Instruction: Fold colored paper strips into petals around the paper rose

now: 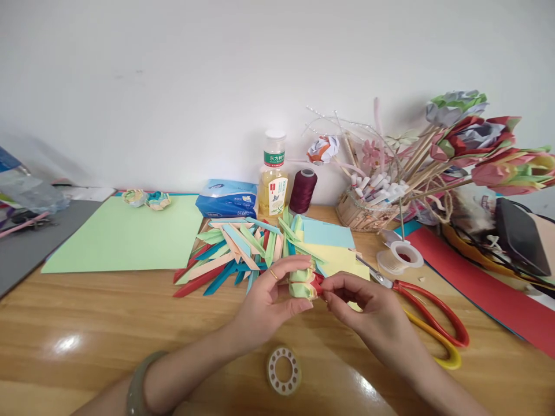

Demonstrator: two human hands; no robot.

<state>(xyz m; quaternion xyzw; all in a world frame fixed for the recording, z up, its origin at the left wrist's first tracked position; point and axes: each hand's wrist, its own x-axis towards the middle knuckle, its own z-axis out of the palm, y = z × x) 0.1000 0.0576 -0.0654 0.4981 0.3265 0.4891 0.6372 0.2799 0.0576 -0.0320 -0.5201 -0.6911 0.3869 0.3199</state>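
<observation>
Between my hands is a small folded paper flower, pale green and yellow with a red part on its right side. My left hand curls around its left side, thumb below and fingers above. With thumb and index finger, my right hand pinches the red part. Just behind them lies a heap of folded paper strips in red, blue, green and peach. Yellow paper sheets and light blue paper sheets lie partly behind my right hand. A roll of tape rests on the table in front.
Scissors with red and yellow handles lie right of my right hand, near a white spool. Behind stand a tissue pack, a bottle, a maroon thread cone and a basket. Green paper lies left.
</observation>
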